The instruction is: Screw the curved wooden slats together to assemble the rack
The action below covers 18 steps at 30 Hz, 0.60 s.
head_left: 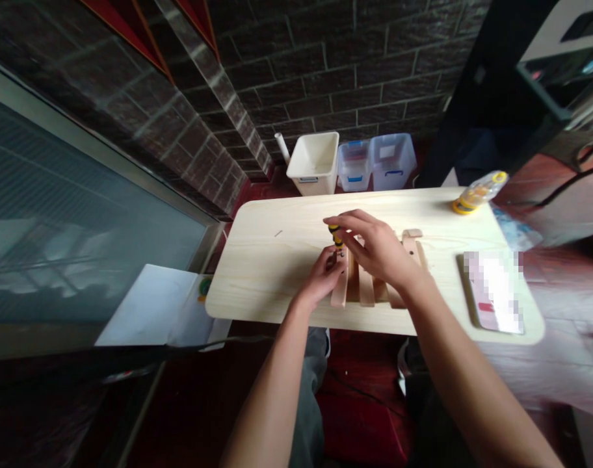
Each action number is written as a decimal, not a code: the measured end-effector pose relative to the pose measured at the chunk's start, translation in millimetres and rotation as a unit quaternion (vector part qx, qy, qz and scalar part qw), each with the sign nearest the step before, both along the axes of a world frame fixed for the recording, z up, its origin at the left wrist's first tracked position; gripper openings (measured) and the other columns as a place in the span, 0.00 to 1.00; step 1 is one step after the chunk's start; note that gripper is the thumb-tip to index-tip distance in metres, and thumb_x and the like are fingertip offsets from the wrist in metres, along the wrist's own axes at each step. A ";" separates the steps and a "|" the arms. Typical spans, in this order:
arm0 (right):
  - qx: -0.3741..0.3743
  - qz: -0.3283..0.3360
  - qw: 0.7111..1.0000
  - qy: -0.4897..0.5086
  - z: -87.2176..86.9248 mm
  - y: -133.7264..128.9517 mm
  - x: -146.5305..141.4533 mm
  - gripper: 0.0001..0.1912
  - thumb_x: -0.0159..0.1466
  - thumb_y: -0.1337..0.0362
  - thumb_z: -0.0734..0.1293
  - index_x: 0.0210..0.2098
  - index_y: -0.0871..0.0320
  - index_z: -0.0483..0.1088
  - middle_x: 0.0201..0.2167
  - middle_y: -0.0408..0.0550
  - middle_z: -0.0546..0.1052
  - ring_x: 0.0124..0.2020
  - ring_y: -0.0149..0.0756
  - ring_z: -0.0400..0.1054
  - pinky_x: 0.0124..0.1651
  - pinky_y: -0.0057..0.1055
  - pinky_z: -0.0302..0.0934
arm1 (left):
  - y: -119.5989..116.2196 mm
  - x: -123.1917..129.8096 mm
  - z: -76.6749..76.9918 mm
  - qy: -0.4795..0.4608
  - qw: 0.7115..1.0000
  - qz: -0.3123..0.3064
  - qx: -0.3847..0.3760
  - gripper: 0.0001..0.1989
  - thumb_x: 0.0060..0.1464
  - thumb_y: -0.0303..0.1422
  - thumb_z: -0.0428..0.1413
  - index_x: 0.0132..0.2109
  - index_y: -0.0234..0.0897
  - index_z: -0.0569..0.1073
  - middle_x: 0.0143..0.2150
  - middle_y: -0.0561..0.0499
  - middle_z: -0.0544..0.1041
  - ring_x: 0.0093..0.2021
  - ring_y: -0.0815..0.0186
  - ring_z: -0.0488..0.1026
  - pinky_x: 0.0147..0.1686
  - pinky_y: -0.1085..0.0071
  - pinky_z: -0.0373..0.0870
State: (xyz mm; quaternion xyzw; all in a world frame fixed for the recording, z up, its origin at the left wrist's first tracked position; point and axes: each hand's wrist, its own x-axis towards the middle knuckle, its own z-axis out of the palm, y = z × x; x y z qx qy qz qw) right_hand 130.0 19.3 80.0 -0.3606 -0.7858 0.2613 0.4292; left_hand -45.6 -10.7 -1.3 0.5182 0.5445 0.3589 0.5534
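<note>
Twisting the screwdriver [337, 240] pinched in your right hand [377, 246] should go smoother with left hand [322, 277], grip unclear, bracing the wooden slat [340, 291].

Smooth wooden slats [340, 290], matt wood-grain tabletop [262, 273], translucent plastic bins [394, 164]

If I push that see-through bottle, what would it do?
The clear bottle might tip, as it looks taller than its yellow base is wide. It could roll if it fell, since it looks round, and the edge of the table is close. It's probably light: it looks like see-through plastic.
</note>
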 end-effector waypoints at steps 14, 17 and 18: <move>-0.043 -0.012 0.999 -0.016 10.5 -1.7 -0.6 0.20 0.77 0.72 0.62 0.64 0.55 0.75 0.60 0.52 0.83 0.59 0.39 0.80 0.62 0.37 0.75 | 22.8 -15.1 -28.4 -0.066 0.995 -0.055 0.054 0.18 0.63 0.39 0.64 0.56 0.40 0.72 0.49 0.45 0.81 0.50 0.58 0.81 0.52 0.62 0.77; -0.041 -0.019 0.999 -0.020 9.2 -4.0 -1.6 0.21 0.77 0.72 0.62 0.65 0.53 0.75 0.61 0.52 0.82 0.61 0.41 0.79 0.63 0.39 0.75 | 24.2 -18.9 -27.1 -0.058 0.995 -0.071 0.045 0.19 0.64 0.41 0.63 0.58 0.40 0.71 0.50 0.44 0.82 0.50 0.56 0.81 0.52 0.60 0.78; -0.042 -0.018 0.999 -0.023 8.4 -4.7 -1.8 0.22 0.76 0.73 0.62 0.66 0.52 0.74 0.62 0.51 0.82 0.62 0.41 0.78 0.64 0.39 0.75 | 24.7 -21.0 -26.1 -0.052 0.995 -0.078 0.046 0.20 0.65 0.42 0.63 0.58 0.40 0.72 0.51 0.43 0.82 0.52 0.55 0.81 0.53 0.59 0.78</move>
